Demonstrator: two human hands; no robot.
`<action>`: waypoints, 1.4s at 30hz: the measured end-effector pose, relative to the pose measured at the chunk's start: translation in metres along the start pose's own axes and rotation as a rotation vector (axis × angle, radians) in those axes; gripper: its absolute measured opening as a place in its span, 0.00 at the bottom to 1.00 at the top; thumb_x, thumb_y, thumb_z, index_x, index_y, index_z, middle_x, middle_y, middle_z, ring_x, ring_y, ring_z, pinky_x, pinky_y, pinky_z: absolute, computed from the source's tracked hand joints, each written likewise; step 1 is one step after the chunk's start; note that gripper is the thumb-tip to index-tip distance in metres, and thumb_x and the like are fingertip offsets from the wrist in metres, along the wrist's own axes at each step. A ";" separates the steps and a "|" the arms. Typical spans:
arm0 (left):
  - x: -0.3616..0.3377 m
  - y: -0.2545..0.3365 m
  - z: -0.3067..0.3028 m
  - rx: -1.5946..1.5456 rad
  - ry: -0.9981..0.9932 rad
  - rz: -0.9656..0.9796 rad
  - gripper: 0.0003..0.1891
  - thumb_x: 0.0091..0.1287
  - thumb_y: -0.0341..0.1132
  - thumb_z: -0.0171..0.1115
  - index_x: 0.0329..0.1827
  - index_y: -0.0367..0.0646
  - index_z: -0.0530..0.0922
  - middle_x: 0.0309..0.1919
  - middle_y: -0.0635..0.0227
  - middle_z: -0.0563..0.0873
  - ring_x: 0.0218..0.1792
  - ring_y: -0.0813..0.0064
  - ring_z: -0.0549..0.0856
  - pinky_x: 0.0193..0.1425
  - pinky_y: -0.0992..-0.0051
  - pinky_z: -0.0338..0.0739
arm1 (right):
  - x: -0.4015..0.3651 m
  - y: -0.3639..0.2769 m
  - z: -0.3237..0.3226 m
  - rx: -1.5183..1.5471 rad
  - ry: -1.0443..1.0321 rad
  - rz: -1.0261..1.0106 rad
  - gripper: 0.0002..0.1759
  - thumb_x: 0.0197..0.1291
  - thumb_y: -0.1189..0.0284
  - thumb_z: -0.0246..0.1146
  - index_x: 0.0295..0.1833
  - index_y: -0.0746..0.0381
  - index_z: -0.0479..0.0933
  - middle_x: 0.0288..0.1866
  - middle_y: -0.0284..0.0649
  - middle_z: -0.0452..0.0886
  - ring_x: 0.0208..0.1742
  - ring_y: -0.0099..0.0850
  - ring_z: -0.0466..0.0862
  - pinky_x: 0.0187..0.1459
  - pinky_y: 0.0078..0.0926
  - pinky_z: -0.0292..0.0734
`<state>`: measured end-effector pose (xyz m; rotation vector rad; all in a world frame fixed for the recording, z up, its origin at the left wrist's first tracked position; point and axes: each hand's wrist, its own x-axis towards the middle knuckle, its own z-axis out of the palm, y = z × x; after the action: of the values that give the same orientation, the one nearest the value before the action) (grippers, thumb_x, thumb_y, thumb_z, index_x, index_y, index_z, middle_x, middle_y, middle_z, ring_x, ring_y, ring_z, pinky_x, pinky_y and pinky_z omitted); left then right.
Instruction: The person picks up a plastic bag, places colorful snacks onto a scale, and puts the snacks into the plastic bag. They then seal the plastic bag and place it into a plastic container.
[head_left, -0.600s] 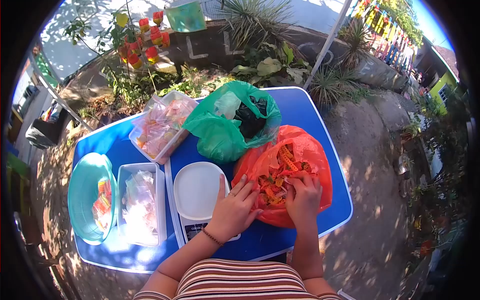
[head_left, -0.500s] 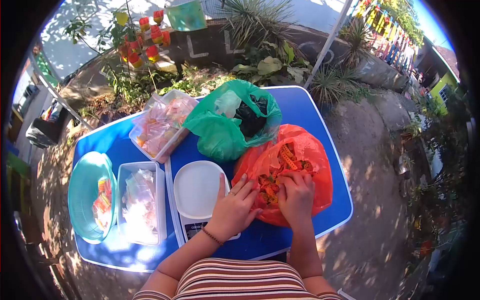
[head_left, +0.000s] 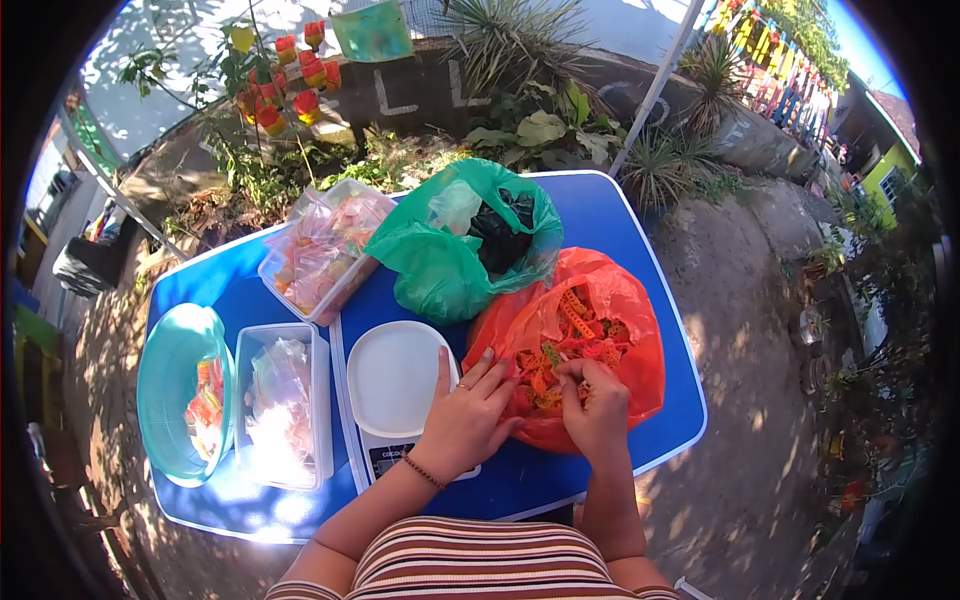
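Note:
A red plastic bag (head_left: 640,375) lies wide open on the right of the table, filled with small perforated orange, red, yellow and green pieces (head_left: 575,318), some strip-shaped. My right hand (head_left: 594,405) is over the bag's near side, thumb and fingertips pinched together among the pieces; what they hold, if anything, is too small to make out. Against the bag's left side rests my left hand (head_left: 462,425), fingers stretched and thumb apart. Its thumb lies over the edge of a white square plate (head_left: 400,380), which sits on a kitchen scale (head_left: 388,458).
A green plastic bag (head_left: 430,250) with a black bag inside stands behind. To the left are a clear container (head_left: 325,250) of packed sachets, a second plastic container (head_left: 325,400) and a teal basket (head_left: 150,400) holding packets. All stand on a blue table (head_left: 680,400) with white edging.
My right hand has shifted slightly down and its fingers have turned, uncovering more pieces, including a green one. My left hand stays where it was.

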<state>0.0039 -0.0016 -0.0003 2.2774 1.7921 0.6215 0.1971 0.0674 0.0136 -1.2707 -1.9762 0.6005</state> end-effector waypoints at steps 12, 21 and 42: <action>-0.007 0.001 -0.002 -0.021 0.061 -0.003 0.24 0.64 0.46 0.72 0.62 0.48 0.84 0.70 0.62 0.79 0.77 0.57 0.71 0.83 0.32 0.40 | -0.006 -0.008 0.000 -0.091 -0.127 -0.101 0.15 0.55 0.77 0.72 0.50 0.65 0.84 0.46 0.46 0.85 0.49 0.46 0.84 0.55 0.43 0.79; -0.014 0.001 -0.005 -0.028 0.072 0.012 0.25 0.62 0.44 0.74 0.63 0.49 0.84 0.74 0.66 0.77 0.77 0.57 0.72 0.83 0.32 0.40 | -0.015 -0.024 0.008 -0.229 -0.211 -0.171 0.23 0.49 0.72 0.76 0.54 0.61 0.85 0.53 0.43 0.83 0.54 0.45 0.81 0.59 0.43 0.76; -0.108 -0.038 -0.083 0.024 0.374 -0.210 0.20 0.65 0.36 0.72 0.60 0.43 0.85 0.66 0.60 0.83 0.69 0.56 0.79 0.72 0.59 0.74 | -0.002 -0.116 0.082 0.070 -0.232 -0.607 0.14 0.57 0.75 0.70 0.50 0.61 0.85 0.45 0.38 0.86 0.46 0.39 0.83 0.49 0.39 0.74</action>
<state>-0.0857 -0.1054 0.0367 2.0490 2.1758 1.0439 0.0665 0.0173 0.0408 -0.5188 -2.3549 0.5155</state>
